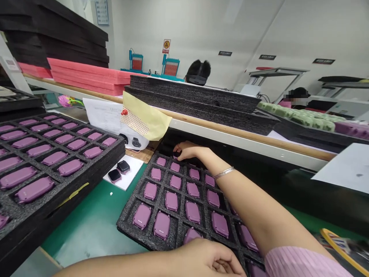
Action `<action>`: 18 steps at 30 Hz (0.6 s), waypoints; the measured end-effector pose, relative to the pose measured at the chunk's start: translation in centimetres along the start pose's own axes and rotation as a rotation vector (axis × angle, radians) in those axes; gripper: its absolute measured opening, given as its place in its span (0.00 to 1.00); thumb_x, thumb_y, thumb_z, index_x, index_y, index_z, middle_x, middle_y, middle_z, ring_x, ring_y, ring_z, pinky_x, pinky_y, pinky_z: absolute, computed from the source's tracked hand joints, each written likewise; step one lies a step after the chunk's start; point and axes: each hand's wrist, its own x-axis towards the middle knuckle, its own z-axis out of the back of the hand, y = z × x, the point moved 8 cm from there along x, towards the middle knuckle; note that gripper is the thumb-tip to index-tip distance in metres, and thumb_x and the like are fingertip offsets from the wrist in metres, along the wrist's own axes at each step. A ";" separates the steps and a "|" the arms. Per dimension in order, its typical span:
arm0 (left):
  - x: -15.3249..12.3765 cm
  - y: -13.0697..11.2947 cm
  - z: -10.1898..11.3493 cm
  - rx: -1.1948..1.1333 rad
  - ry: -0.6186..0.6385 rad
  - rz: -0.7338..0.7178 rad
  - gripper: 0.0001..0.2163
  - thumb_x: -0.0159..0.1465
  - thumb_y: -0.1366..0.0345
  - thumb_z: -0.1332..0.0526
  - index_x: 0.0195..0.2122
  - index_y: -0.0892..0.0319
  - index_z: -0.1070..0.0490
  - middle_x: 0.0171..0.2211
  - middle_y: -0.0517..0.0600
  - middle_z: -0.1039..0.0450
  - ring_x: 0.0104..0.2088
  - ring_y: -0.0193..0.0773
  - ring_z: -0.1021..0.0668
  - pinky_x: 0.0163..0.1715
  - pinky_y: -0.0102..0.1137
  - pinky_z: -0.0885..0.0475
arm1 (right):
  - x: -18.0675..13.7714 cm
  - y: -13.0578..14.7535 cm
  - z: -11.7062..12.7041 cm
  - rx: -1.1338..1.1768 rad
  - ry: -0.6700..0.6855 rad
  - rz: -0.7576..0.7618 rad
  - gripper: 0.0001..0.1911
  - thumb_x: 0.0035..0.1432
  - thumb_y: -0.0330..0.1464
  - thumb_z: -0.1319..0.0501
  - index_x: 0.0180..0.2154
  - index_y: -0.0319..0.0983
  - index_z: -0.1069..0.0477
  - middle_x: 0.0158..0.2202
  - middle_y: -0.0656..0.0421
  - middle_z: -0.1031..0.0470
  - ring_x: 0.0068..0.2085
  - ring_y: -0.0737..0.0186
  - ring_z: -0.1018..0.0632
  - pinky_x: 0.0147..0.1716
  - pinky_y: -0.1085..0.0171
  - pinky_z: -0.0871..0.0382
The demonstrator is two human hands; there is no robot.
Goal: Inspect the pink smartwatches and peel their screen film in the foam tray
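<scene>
A black foam tray [181, 221] lies on the green bench, with a purple watch body [172, 200] in nearly every cell. My right hand [186, 150] reaches to the tray's far edge, a silver bangle on its wrist. Its fingers are pinched on a small dark piece [176, 154] at a far cell. My left hand [209, 259] rests at the tray's near edge with fingers curled inward; what they hold, if anything, is hidden.
A stack of foam trays [95, 169] filled with purple watch bodies stands at the left. Two dark watches [119, 171] lie on a white pad between the trays. A shelf [230, 132] above carries black and pink foam sheets and a yellow paper. Co-workers' heads show behind it.
</scene>
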 end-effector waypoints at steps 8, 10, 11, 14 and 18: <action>-0.2 0.2 -0.1 0.036 0.022 0.006 0.29 0.52 0.35 0.35 0.31 0.60 0.30 0.31 0.50 0.24 0.22 0.26 0.31 0.23 0.25 0.33 | -0.3 0.1 -0.1 -0.006 -0.077 -0.041 0.18 0.67 0.38 0.38 0.56 0.39 0.30 0.55 0.52 0.27 0.51 0.55 0.22 0.49 0.51 0.24; -0.3 -0.3 -0.2 0.039 0.033 -0.016 0.31 0.50 0.32 0.36 0.31 0.60 0.31 0.30 0.49 0.25 0.22 0.26 0.31 0.21 0.24 0.35 | -1.6 -0.6 0.9 -0.001 -0.125 -0.036 0.19 0.67 0.38 0.38 0.57 0.40 0.31 0.57 0.52 0.28 0.53 0.53 0.23 0.51 0.49 0.25; -0.4 -0.6 -0.3 0.041 0.039 -0.021 0.32 0.49 0.31 0.37 0.31 0.60 0.31 0.29 0.49 0.25 0.22 0.26 0.31 0.21 0.24 0.35 | -2.2 -1.2 1.3 -0.001 -0.138 -0.043 0.20 0.67 0.38 0.38 0.57 0.40 0.31 0.58 0.51 0.28 0.53 0.53 0.23 0.51 0.49 0.25; -0.6 -1.1 -0.4 0.051 0.047 -0.023 0.31 0.51 0.32 0.37 0.30 0.60 0.33 0.29 0.48 0.26 0.22 0.26 0.31 0.21 0.24 0.36 | -3.6 -3.2 1.2 0.000 -0.096 -0.087 0.19 0.67 0.38 0.38 0.56 0.40 0.30 0.56 0.52 0.27 0.52 0.54 0.23 0.50 0.50 0.25; -0.7 -1.4 -0.5 0.069 0.040 -0.017 0.28 0.54 0.35 0.37 0.30 0.59 0.34 0.30 0.49 0.25 0.22 0.26 0.31 0.22 0.25 0.36 | -3.8 -4.5 -1.1 0.020 0.024 -0.135 0.17 0.67 0.38 0.38 0.54 0.39 0.29 0.55 0.53 0.26 0.50 0.55 0.22 0.49 0.52 0.24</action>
